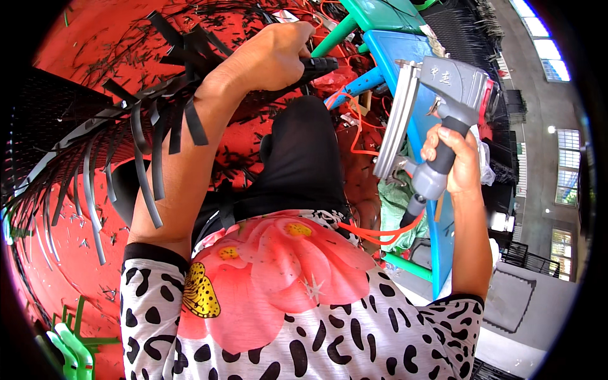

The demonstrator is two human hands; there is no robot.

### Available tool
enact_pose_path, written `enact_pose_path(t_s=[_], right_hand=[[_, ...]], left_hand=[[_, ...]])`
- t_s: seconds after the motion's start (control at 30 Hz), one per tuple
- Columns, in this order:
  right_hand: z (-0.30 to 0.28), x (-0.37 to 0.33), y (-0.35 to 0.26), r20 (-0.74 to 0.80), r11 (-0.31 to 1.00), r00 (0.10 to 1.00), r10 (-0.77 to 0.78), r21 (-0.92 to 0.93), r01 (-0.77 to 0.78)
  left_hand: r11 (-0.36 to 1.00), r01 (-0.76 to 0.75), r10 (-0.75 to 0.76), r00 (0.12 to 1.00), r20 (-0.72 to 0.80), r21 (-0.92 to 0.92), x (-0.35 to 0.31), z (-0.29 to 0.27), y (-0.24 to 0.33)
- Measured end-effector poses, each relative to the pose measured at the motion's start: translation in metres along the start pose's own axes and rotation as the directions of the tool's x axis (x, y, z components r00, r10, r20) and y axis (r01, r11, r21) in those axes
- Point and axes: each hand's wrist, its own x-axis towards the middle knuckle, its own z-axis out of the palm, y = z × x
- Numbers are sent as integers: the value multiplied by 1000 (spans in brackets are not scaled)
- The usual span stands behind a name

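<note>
My right hand (457,152) is wrapped round the grip of a grey pneumatic staple gun (448,82), raised over a blue stool or bench. Its long silver magazine tilts downward, and an orange air hose (392,237) runs by its lower end. Farther forward, my left hand (272,56) is closed on the dark edge of a black woven panel (54,126); its fingertips are partly hidden. Loose flat black strips (149,158) hang from the panel's edge, some lying across my left forearm. The panel stretches away to the left. Staple gun and panel are apart.
A blue plastic stool (405,57) stands to the right, with a green one (386,16) beyond it. Black strip scraps litter the red floor (95,221). Green plastic legs (73,345) show at the lower left. Green sacking (396,206) lies by the blue stool.
</note>
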Motion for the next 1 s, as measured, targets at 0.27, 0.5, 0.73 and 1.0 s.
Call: enact_pose_path(t_s=[0.27, 0.5, 0.73, 1.0], right_hand=[[-69, 76, 16, -186, 962, 978, -99, -269, 46], [-117, 218, 58, -401, 639, 915, 37, -694, -330], [-137, 288, 82, -488, 317, 872, 33, -822, -472], [-143, 295, 92, -469, 350, 878, -97, -842, -411]], left_hand=[[995, 47, -44, 999, -26, 91, -2, -1, 18], [995, 95, -94, 993, -77, 13, 7, -1, 15], [943, 330, -330, 944, -9, -39, 15, -1, 29], [889, 409, -411, 911, 37, -207, 13, 0, 32]])
